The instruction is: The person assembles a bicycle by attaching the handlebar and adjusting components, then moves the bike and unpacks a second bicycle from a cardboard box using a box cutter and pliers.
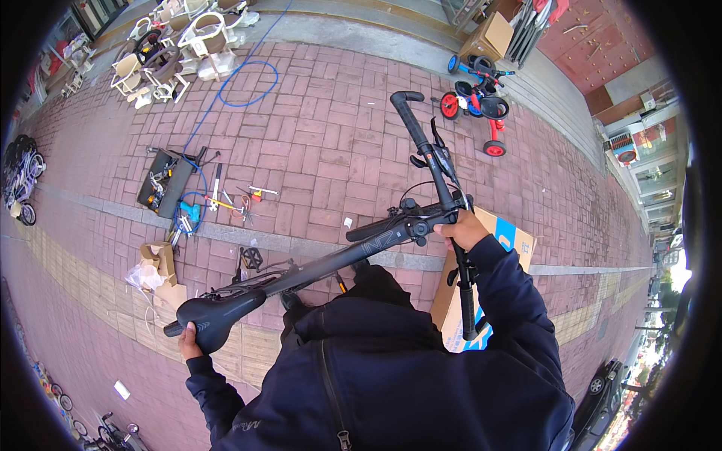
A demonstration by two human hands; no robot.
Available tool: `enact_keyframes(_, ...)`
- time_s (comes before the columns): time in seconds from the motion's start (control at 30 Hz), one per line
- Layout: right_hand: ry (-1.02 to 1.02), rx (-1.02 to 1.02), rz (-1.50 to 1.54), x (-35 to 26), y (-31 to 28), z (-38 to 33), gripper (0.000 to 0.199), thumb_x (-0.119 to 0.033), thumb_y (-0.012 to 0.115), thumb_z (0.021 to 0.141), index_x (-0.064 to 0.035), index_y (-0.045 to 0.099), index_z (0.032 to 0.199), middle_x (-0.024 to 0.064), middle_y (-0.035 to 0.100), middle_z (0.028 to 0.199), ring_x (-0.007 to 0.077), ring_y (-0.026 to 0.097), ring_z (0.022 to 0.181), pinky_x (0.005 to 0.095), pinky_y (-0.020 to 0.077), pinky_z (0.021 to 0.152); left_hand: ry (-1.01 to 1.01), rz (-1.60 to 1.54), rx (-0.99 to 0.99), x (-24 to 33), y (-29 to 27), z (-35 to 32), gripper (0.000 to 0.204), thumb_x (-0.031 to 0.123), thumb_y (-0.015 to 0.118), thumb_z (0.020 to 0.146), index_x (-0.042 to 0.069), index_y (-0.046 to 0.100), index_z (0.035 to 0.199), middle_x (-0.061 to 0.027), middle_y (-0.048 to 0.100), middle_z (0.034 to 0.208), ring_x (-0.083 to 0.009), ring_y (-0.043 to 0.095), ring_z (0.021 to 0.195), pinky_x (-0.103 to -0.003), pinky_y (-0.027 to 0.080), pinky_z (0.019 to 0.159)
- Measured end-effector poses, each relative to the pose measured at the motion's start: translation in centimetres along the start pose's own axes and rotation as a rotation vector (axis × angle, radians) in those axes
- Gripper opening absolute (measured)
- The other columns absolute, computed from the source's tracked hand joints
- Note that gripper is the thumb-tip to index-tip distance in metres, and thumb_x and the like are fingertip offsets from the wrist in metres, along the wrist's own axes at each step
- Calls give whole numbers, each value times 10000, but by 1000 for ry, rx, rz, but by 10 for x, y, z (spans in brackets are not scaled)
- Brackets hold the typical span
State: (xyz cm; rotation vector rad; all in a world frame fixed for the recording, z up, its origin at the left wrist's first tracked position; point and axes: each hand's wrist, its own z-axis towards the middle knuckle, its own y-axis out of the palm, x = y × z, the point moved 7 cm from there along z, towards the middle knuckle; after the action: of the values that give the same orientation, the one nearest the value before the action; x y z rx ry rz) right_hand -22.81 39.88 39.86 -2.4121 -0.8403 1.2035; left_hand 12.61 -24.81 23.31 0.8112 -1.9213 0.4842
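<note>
A dark grey bicycle [320,269] stands across in front of my body, its saddle to the left and its handlebar to the right. My left hand [190,343] has its fingers closed on the rear edge of the black saddle [222,316]. With my right hand [465,230] I grip the black handlebar [446,192] close beside the stem [419,228]. The bar's far end bends over, and brake levers and cables sit along it. One pedal [251,259] shows beyond the frame tube. My sleeve hides part of the near half of the bar.
Beyond the bicycle lie an open toolbox [169,180], scattered hand tools and a blue hose [250,102]. A flat cardboard box [444,301] lies beneath the handlebar. A small torn carton [156,264] is at left. Children's tricycles [474,98] and chairs [207,37] stand farther off on the brick paving.
</note>
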Motion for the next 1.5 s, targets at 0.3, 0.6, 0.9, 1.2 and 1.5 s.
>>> enact_keyframes(0.3, -221, -203, -168, -120, 92, 15, 226, -167, 725, 823, 31, 625, 779, 69, 595, 611, 155, 549, 476, 306, 449, 473, 68, -46, 373, -16, -117, -85, 437, 328, 658, 915, -87, 666, 1048, -127, 689, 987, -191, 653, 852, -322, 525, 800)
enact_keyframes(0.6, -441, -458, -367, -243, 249, 7, 234, -177, 716, 827, 19, 610, 756, 55, 573, 579, 146, 544, 474, 301, 455, 484, 64, -338, 691, -82, -190, -212, 441, 293, 645, 923, -98, 631, 1128, -155, 686, 1040, -235, 677, 898, -361, 547, 835)
enact_keyframes(0.9, -459, -715, -469, -273, 389, -9, 192, -159, 701, 855, 21, 641, 825, 42, 589, 623, 133, 546, 487, 287, 460, 481, -17, -290, 988, -150, -246, -275, 368, 322, 669, 914, -43, 684, 966, -79, 693, 926, -159, 643, 795, -291, 519, 760)
enact_keyframes(1.2, -438, -836, -503, -296, 471, -34, 321, -248, 711, 879, 35, 627, 753, 80, 612, 616, 159, 584, 483, 300, 482, 457, 49, 688, 1598, -35, -226, -253, 464, 181, 705, 867, -32, 564, 1255, -156, 659, 1136, -270, 622, 1057, -364, 467, 959)
enact_keyframes(1.5, -362, -901, -513, -325, 554, -43, 388, -309, 720, 888, 62, 622, 826, 120, 603, 685, 198, 613, 556, 333, 528, 484, 350, 78, 238, 101, 119, -26, 278, 178, 579, 967, -36, 623, 1140, -119, 690, 962, -166, 653, 869, -315, 512, 793)
